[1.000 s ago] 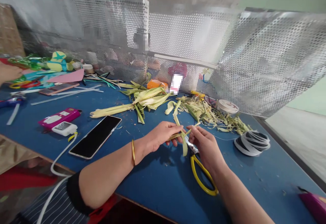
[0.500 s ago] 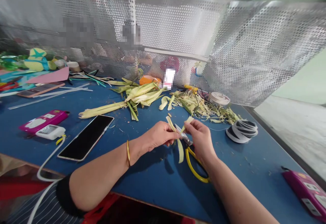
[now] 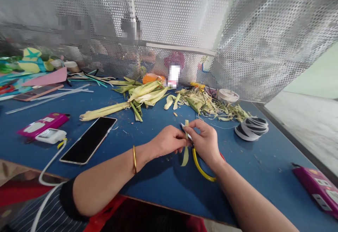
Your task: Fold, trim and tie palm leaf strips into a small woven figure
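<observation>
A pale green corn husk strip (image 3: 185,157) hangs between my hands, close above the table. My left hand (image 3: 171,141) pinches it around its middle, fingers closed. My right hand (image 3: 203,138) is closed on its upper end, thumb laid against it. Whether this is one strip or two laid together I cannot tell. Scissors (image 3: 200,170) with a yellow handle sit under my right hand, blades pointing away from me behind the strip. A bit of red shows by the right wrist. Whether the hand also bears the scissors is hidden.
Behind my hands lie a bundle of corn husks (image 3: 148,93), a heap of shredded husk (image 3: 203,101) and a white roll of tape (image 3: 250,128). A phone (image 3: 89,140) and a magenta power strip (image 3: 43,123) are at left, another power strip (image 3: 317,189) at right. Perforated metal screen (image 3: 179,13) borders the back.
Half a second ago two husk ends stood apart, one at each hand. Now my right hand has moved left against the left hand, and the husk hangs in one upright line.
</observation>
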A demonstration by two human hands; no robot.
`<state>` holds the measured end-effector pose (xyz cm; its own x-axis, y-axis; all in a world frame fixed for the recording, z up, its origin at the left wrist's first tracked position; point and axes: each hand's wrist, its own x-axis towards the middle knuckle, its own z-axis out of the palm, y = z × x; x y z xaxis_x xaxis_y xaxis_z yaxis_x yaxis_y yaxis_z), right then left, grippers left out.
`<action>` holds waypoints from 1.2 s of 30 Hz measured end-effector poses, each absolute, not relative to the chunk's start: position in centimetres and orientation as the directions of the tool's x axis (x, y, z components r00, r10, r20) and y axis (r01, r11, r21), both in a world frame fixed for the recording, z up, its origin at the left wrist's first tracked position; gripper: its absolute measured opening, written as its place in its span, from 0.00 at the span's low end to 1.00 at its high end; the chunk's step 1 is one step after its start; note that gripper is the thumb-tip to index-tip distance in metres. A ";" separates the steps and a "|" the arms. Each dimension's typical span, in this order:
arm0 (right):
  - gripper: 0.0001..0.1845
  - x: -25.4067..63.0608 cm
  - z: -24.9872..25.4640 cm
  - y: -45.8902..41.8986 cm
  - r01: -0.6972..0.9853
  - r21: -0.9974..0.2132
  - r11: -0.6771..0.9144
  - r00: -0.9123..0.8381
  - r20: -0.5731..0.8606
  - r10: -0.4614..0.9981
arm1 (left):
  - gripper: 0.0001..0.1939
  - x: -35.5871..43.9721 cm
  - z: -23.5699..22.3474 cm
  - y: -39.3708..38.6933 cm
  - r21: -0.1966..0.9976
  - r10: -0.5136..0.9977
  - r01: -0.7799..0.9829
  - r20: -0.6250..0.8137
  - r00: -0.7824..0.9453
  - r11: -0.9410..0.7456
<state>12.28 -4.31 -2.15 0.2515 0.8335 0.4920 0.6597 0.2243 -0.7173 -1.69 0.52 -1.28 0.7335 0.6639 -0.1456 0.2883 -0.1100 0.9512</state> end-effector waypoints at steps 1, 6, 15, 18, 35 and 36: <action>0.11 12.3 -2.2 -4.3 0.666 -0.713 0.218 0.261 0.496 0.828 | 0.14 -1.7 -1.3 0.5 0.956 0.658 0.280 -0.152 0.737 -0.092; 0.07 13.1 -1.6 -4.8 0.836 -0.488 0.253 0.224 0.723 0.653 | 0.15 -2.0 -1.1 1.0 0.982 0.666 0.156 -0.188 0.722 0.108; 0.13 11.7 -1.7 -5.4 0.828 -0.087 0.554 -0.386 0.628 0.676 | 0.10 -2.7 0.3 2.6 0.905 0.800 -0.218 -0.186 0.570 0.366; 0.12 11.2 -2.3 -5.1 0.833 -0.150 0.532 -0.356 0.591 0.724 | 0.10 -2.6 0.2 2.5 0.885 0.814 -0.251 -0.207 0.543 0.393; 0.11 10.9 -2.7 -5.7 0.771 -0.294 0.565 -0.245 0.683 0.689 | 0.13 -2.2 0.0 2.1 0.900 0.847 -0.230 -0.225 0.481 0.370; 0.13 11.2 -2.5 -5.7 0.795 -0.304 0.526 -0.192 0.696 0.692 | 0.14 -2.3 0.1 2.3 0.900 0.846 -0.234 -0.219 0.486 0.367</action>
